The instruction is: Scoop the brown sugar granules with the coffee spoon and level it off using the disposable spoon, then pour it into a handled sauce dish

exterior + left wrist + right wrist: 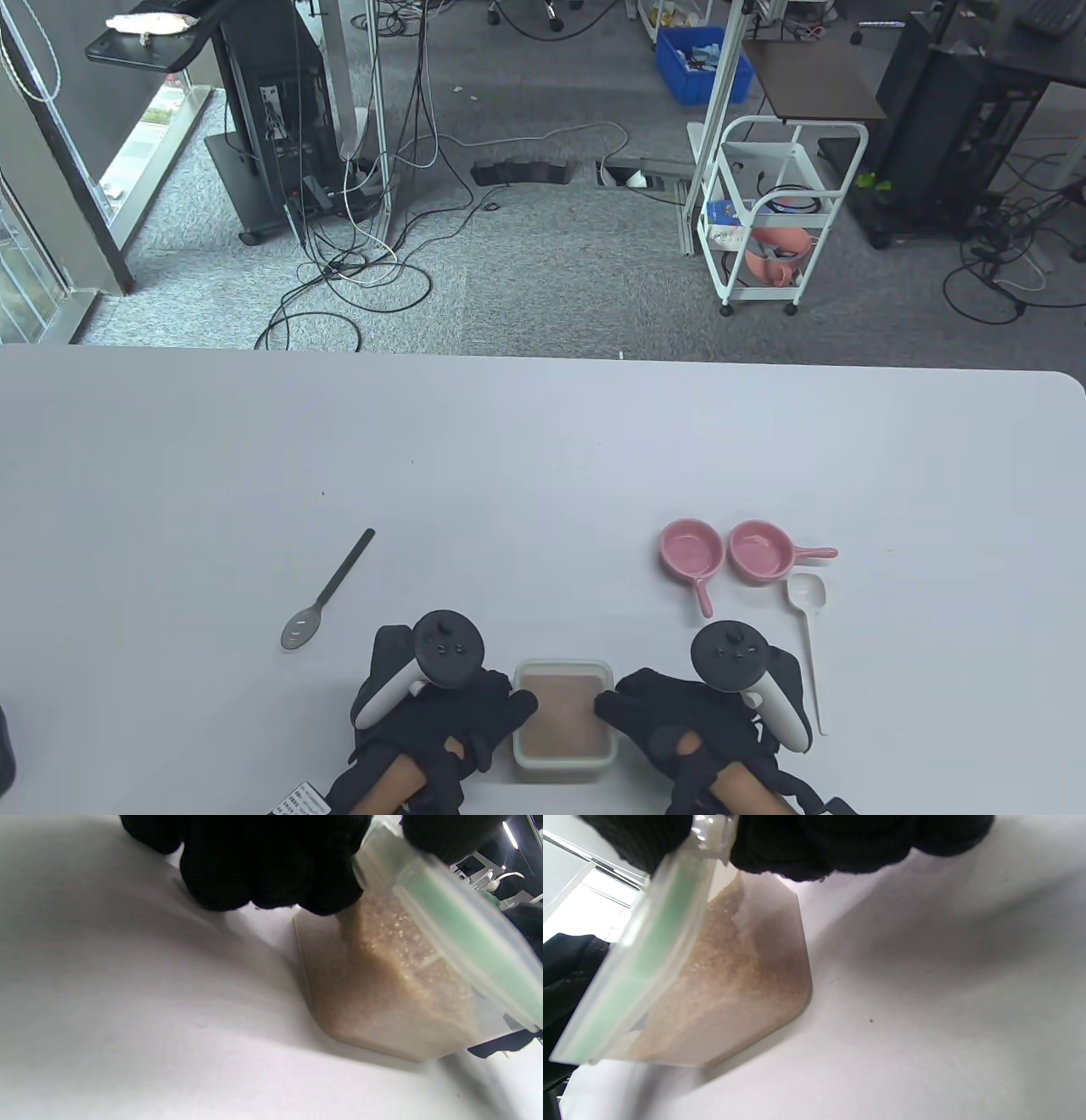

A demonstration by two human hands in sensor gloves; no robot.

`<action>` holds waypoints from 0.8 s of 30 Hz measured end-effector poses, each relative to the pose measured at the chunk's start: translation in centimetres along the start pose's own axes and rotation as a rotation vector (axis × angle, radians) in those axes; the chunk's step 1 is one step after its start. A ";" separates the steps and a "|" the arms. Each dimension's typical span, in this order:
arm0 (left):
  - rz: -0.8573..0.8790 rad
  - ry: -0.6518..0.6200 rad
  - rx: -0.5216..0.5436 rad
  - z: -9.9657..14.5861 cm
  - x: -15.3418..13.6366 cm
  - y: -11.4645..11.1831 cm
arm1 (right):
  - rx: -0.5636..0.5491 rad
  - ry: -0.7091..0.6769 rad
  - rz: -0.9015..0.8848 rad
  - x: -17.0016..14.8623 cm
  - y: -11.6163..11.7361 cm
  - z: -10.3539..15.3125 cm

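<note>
Brown sugar (562,709) fills a clear tub (562,761) that stands on the worktop (543,458) between the two hands; the left hand (433,722) has its fingers (263,870) curled against the tub's left wall, and the right hand (708,722) has its fingers (840,844) curled against the right wall just under the green-lined rim, so both appear to hold the tub. No spoon is in either hand; the grey coffee spoon (327,592) lies well beyond and left of the left fingers; the white disposable spoon (806,632) lies just right of the right hand; two pink dishes with handles (747,552) sit beyond the right fingers, near the white spoon's bowl. The step in hand looks like settling the tub before any scooping; to do it well, the tub should probably stand flat and steady, within easy reach of both spoons; one hand could then stay on the wall while the other goes for the coffee spoon.
</note>
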State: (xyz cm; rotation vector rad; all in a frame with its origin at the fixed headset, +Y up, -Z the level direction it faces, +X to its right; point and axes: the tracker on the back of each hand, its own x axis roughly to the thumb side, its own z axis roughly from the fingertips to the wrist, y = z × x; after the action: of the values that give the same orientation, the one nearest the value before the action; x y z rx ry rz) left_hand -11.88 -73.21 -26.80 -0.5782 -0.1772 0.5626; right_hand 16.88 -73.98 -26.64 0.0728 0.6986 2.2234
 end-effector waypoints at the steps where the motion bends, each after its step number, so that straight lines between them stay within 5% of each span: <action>1: 0.023 -0.003 0.014 0.1 -0.4 -0.1 | 0.003 0.001 -0.005 -0.1 0.0 0.0; 24: -0.040 -0.035 0.102 1.0 0.0 0.7 | -0.077 -0.046 0.009 -0.1 -1.1 1.0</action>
State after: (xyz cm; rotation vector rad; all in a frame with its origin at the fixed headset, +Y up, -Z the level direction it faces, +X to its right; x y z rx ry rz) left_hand -12.53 -72.22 -26.37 -0.4647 -0.1916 0.5397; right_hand 17.91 -73.01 -26.33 0.0886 0.5881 2.2471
